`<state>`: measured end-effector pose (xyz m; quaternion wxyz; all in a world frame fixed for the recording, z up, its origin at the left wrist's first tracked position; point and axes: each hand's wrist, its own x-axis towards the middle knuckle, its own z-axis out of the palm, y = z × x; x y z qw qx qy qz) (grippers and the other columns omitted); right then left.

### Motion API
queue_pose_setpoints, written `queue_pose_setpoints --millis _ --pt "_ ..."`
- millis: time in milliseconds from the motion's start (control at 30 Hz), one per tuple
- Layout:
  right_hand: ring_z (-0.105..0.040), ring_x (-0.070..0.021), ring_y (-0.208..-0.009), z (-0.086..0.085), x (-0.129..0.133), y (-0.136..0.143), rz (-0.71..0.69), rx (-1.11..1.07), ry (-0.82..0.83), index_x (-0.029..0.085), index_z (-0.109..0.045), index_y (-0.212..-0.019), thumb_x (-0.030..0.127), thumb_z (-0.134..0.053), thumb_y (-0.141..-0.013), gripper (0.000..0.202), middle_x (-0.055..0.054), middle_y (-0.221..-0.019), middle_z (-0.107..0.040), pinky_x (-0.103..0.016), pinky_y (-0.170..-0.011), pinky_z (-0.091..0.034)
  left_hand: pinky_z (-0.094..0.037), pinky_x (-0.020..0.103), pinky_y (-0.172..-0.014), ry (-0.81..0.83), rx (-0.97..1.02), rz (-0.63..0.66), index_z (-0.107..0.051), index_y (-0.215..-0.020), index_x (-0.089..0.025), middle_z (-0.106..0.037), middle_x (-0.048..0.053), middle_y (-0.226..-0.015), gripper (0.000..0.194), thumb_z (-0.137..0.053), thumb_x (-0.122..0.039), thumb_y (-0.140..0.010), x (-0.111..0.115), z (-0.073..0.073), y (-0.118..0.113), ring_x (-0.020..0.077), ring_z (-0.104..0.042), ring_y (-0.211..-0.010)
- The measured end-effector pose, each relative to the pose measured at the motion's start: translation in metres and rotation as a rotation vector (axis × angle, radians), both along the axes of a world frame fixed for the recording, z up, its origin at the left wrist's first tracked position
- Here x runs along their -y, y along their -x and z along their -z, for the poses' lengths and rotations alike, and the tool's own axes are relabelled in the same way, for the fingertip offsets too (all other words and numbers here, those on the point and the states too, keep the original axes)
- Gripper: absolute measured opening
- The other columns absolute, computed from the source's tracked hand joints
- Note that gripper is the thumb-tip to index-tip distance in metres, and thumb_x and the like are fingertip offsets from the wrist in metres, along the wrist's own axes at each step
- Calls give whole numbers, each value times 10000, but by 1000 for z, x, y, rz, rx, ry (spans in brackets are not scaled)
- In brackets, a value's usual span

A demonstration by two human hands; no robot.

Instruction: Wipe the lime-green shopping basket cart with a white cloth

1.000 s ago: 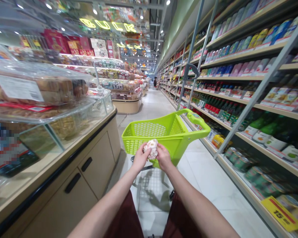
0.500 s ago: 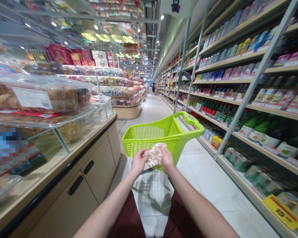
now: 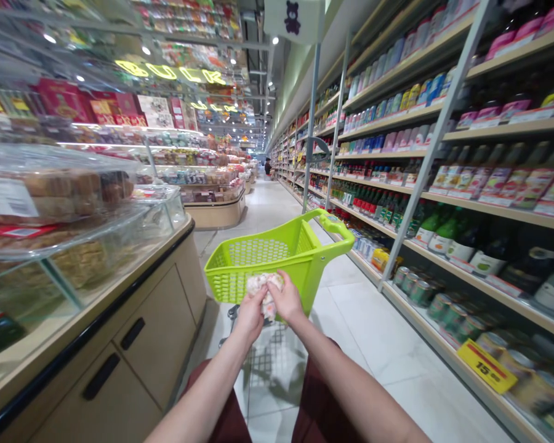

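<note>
A crumpled white cloth [image 3: 257, 282] with an orange and pink print is bunched up between my two hands, in front of the shopping cart. My left hand [image 3: 250, 315] pinches its lower left side, thumb pressed on top. On the other side my right hand [image 3: 286, 298] grips the fabric, its thumb near the left fingertips. Just beyond them stands a lime-green shopping cart [image 3: 307, 267] with a perforated basket, its handle towards the right. Part of the cart's near wall is hidden behind my hands and the cloth.
Along the left runs a wooden counter [image 3: 166, 307] with a glass edge and packaged baked goods [image 3: 74, 191]. Tall drink shelves [image 3: 436, 200] line the right, with a yellow price tag [image 3: 487, 366] low down. A tiled aisle [image 3: 268, 203] leads ahead; a distant person [image 3: 268, 167] is there.
My hands have come closer together, squeezing the cloth into a smaller bundle. The whole view has shifted, so cart and shelves appear further left.
</note>
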<state>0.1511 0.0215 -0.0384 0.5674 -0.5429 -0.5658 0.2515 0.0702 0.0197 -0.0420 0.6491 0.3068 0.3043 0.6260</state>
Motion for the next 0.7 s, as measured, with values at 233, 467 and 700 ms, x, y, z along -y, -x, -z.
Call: queue_pose_setpoints --millis 233,467,700 --pt "-244 -256 -1284 6 25 -37 -252 866 -267 185 -350 -1316 347 -553 -724 646 -105 -1398 -298 -448 -1024 -256 -494 266 -674 125 -38 167 -576 -823 -152 -665 24 -768 251 -613 -119 -577 -4 14 -2 159 -633 -733" --pt "-222 -217 -1298 42 10 -77 -157 1047 -342 149 -356 -1314 109 -474 -733 595 -107 -1364 -364 -421 -1013 -283 -441 235 -566 198 -196 366 -564 -739 -137 -643 21 -674 153 -561 -113 -588 -8 11 -23 128 -597 -608" --pt "-148 -237 -1318 -19 -46 -156 484 982 -539 203 -438 -1261 86 -397 -816 462 -102 -1349 -389 -523 -1014 -188 -386 286 -893 107 -812 121 -423 -1197 -141 -527 126 -1220 526 -567 -203 -695 -32 23 -34 188 -504 -1107"
